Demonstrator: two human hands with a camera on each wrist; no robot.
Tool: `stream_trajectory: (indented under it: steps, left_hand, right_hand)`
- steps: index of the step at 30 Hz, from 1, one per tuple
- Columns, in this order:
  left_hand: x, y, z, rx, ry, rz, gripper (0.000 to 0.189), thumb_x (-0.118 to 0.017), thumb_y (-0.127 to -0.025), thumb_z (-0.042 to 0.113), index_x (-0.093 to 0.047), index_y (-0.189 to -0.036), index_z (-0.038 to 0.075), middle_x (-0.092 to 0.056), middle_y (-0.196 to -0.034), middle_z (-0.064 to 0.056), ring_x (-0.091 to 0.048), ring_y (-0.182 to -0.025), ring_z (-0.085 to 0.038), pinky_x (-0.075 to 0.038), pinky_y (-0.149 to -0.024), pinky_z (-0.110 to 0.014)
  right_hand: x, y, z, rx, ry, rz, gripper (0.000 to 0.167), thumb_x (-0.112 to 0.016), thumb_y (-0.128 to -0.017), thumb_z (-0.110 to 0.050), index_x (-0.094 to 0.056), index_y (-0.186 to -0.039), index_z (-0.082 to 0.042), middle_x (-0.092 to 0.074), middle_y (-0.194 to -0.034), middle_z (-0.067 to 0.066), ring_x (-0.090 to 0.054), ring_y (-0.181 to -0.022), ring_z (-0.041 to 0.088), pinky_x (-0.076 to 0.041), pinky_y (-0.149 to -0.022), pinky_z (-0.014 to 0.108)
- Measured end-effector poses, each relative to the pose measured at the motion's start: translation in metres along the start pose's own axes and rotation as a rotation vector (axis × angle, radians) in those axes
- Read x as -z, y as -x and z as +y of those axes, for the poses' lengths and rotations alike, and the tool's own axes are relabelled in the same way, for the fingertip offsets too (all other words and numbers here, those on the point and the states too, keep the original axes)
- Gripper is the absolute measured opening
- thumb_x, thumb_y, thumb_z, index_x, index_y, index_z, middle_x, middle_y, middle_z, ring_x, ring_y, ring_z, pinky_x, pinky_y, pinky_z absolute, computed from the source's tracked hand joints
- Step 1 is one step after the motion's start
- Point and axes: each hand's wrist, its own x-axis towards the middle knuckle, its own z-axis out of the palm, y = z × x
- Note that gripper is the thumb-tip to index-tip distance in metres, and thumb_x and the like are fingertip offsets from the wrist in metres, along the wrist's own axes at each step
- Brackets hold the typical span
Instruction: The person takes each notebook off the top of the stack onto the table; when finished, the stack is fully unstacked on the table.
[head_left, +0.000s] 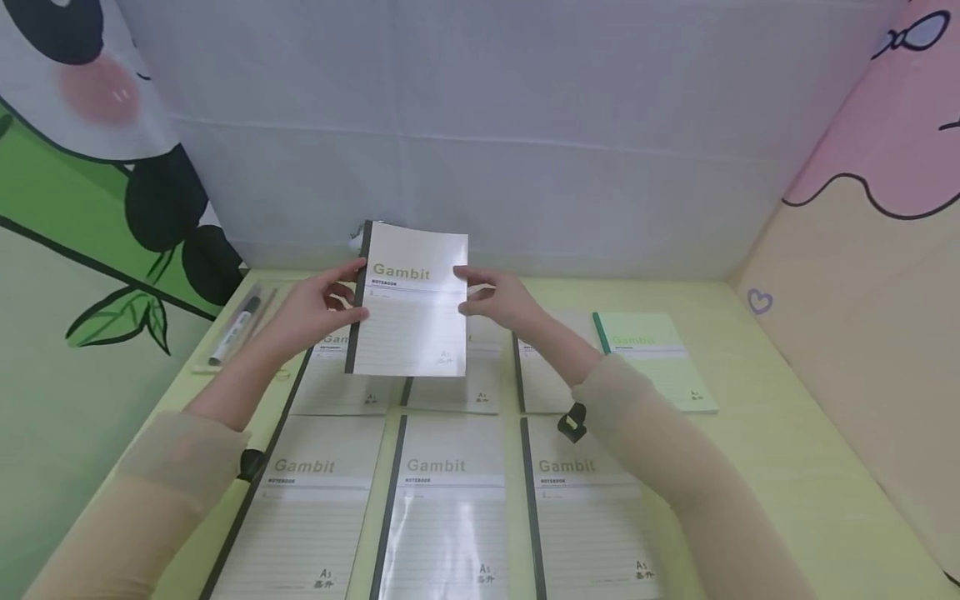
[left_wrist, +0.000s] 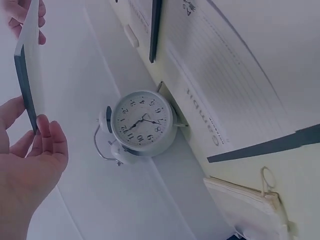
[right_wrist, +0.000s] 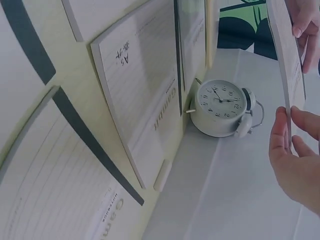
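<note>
A Gambit notebook (head_left: 411,333) with a dark spine is held up above the table, its cover toward the head camera. My left hand (head_left: 311,307) pinches the spine side between thumb and fingers. On the opposite edge, my right hand (head_left: 504,300) grips with thumb and fingertips. Both wrist views show the notebook nearly edge-on, with the left hand (left_wrist: 35,160) and right hand (right_wrist: 297,155) at its sides. Below it lie similar notebooks: back left (head_left: 330,392), back middle (head_left: 483,387) and back right (head_left: 538,379), partly hidden by the held one and my right arm.
Three more notebooks form the front row, including the middle one (head_left: 442,517). A green notebook (head_left: 652,358) lies at the right. A white twin-bell alarm clock (left_wrist: 145,122) stands by the back wall, mostly hidden in the head view. At the left lies a marker (head_left: 235,332).
</note>
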Motion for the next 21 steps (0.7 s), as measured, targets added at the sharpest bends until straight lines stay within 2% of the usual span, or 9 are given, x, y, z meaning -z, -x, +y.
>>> stream_trajectory:
  steps: [4,8,12,19,21]
  left_hand:
    - [-0.009,-0.007,0.017,-0.081,-0.028,0.020,0.073,-0.072,-0.083,0.014,-0.035,-0.147,0.014,-0.055,-0.116,-0.012,-0.051,-0.093,-0.024,-0.044,-0.083,-0.034]
    - [-0.019,-0.014,0.035,-0.139,-0.039,0.022,0.074,-0.074,-0.082,0.014,-0.036,-0.146,0.014,-0.056,-0.113,-0.011,-0.049,-0.093,-0.025,-0.043,-0.086,-0.041]
    - [-0.031,-0.018,0.055,-0.167,-0.044,0.016,0.076,-0.075,-0.081,0.016,-0.036,-0.146,0.016,-0.057,-0.115,-0.009,-0.048,-0.097,-0.023,-0.041,-0.088,-0.041]
    - [-0.049,-0.021,0.088,-0.272,-0.064,0.010,0.076,-0.077,-0.079,0.017,-0.039,-0.145,0.015,-0.055,-0.116,-0.006,-0.049,-0.096,-0.020,-0.043,-0.082,-0.035]
    - [-0.055,-0.022,0.097,-0.301,-0.069,0.011,0.075,-0.077,-0.079,0.018,-0.040,-0.144,0.015,-0.056,-0.117,-0.006,-0.049,-0.096,-0.020,-0.043,-0.080,-0.034]
  right_hand:
    - [0.025,0.007,-0.001,0.009,-0.015,-0.021,0.061,-0.072,-0.082,-0.007,-0.051,-0.137,-0.025,-0.048,-0.138,-0.003,-0.061,-0.100,0.016,-0.047,-0.094,0.034]
    - [0.050,0.017,-0.002,0.057,-0.005,-0.025,0.061,-0.071,-0.083,-0.005,-0.050,-0.137,-0.021,-0.051,-0.130,0.004,-0.064,-0.091,0.018,-0.053,-0.083,0.034]
    - [0.073,0.030,-0.003,0.103,0.056,-0.016,0.058,-0.071,-0.083,-0.008,-0.051,-0.137,-0.021,-0.055,-0.121,0.008,-0.065,-0.085,0.020,-0.055,-0.072,0.032]
    - [0.108,0.058,-0.005,0.125,0.164,-0.006,0.057,-0.069,-0.086,-0.013,-0.049,-0.138,-0.024,-0.056,-0.111,0.010,-0.063,-0.083,0.022,-0.055,-0.072,0.036]
    - [0.118,0.066,-0.004,0.123,0.189,-0.002,0.057,-0.069,-0.086,-0.014,-0.050,-0.138,-0.026,-0.056,-0.108,0.010,-0.062,-0.082,0.022,-0.054,-0.071,0.034]
